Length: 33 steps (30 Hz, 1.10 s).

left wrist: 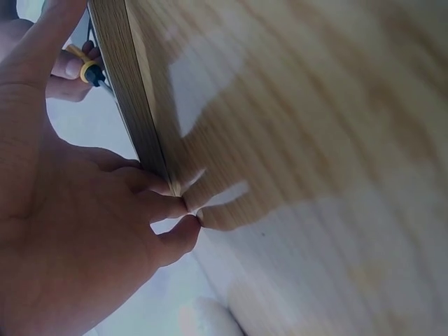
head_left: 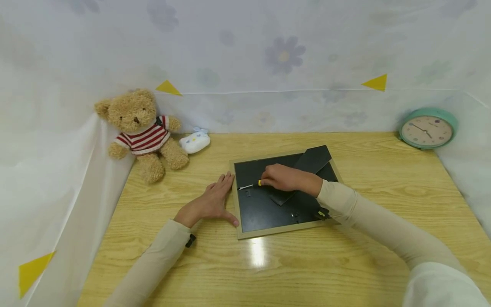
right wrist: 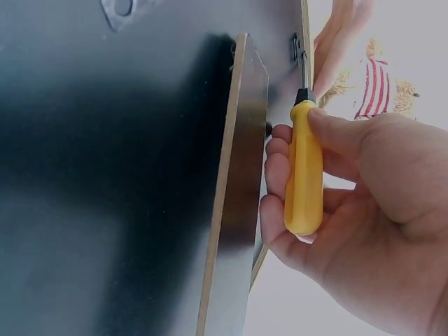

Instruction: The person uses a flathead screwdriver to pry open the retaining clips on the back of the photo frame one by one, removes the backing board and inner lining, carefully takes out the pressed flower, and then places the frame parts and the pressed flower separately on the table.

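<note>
A picture frame (head_left: 264, 217) lies face down on the table, its black back up and a wooden rim around it. My right hand (head_left: 285, 177) grips a screwdriver by its yellow handle (right wrist: 306, 175). The metal shaft (head_left: 245, 186) reaches to the frame's left edge, where its tip meets a small fastener (right wrist: 295, 47) by the rim. Along that same left side rests my left hand (head_left: 212, 200), fingers spread and thumb at the lower left corner. In the left wrist view its fingertips touch the table beside the wooden rim (left wrist: 129, 91). A black stand leg (head_left: 312, 160) slants across the back.
A teddy bear (head_left: 142, 132) in a striped shirt sits at the back left, beside a small white plush (head_left: 195, 141). A teal clock (head_left: 427, 128) stands at the back right. White floral sheeting (head_left: 245, 55) encloses the table (head_left: 184, 273).
</note>
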Tool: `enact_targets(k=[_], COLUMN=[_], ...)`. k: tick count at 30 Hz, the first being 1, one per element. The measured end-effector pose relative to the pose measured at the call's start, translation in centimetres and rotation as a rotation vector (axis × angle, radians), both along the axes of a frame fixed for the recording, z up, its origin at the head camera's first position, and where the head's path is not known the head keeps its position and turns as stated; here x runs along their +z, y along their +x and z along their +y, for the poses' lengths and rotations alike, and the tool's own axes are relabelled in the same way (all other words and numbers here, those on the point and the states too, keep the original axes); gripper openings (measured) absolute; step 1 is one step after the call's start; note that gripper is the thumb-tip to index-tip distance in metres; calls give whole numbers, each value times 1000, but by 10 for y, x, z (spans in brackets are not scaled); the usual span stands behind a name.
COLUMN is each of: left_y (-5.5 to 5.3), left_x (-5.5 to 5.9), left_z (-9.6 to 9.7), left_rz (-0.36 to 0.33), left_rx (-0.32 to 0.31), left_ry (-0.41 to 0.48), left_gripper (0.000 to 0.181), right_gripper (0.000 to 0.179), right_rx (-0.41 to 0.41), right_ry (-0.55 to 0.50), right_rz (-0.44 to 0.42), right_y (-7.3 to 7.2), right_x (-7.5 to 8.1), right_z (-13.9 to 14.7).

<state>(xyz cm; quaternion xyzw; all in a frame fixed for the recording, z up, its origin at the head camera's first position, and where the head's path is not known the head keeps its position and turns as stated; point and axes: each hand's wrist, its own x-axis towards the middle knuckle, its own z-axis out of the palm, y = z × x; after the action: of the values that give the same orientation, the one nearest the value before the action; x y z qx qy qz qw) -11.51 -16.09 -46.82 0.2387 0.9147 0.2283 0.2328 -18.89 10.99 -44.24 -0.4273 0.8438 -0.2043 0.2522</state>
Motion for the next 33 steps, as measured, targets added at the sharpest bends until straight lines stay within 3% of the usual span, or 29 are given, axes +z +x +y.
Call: enact_targets(k=[15, 24, 28, 33], left_y=[-1, -4, -4, -4], left_x=[-3, 1, 4, 7], left_z=[1, 7, 9, 10], left_rz=[-6, 6, 4, 5], left_rx=[4, -8, -21, -23], left_ry=[1, -20, -35, -45], left_gripper=[145, 146, 146, 147], right_gripper=[27, 26, 28, 26], right_rx=[71, 89, 86, 131], right_ry=[-2, 24, 77, 234], right_rz=[-47, 16, 83, 301], right_y=[-16, -16, -9, 6], right_x=[-9, 0, 4, 5], right_z=[-4, -7, -12, -18])
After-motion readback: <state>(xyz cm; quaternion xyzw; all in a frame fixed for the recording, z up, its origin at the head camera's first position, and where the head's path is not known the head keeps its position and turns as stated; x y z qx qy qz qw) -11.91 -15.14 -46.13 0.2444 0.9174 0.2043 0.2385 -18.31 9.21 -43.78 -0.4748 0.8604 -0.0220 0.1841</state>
